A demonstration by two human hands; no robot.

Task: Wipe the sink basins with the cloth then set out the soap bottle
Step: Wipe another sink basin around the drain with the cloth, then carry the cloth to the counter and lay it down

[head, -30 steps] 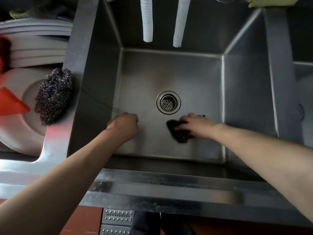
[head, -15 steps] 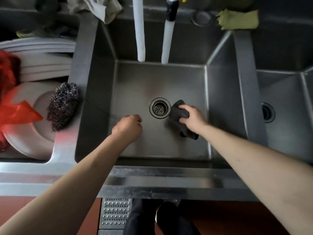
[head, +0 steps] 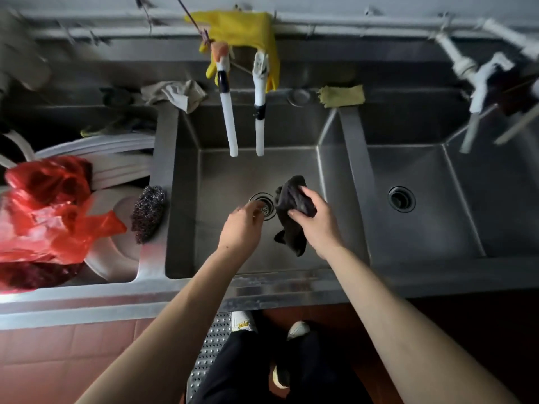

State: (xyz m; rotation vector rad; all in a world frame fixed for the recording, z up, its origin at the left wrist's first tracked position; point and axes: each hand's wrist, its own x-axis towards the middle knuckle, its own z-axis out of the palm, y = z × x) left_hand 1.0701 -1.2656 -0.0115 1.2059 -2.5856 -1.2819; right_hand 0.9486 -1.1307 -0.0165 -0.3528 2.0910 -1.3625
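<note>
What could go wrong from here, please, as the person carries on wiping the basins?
The cloth hangs loose from the right hand just beside the open drain, so a trailing end might snag there. The scourer sits on the divider's edge and a passing arm could knock it into the basin. No soap bottle shows in this view, so the last step may mean searching.
</note>
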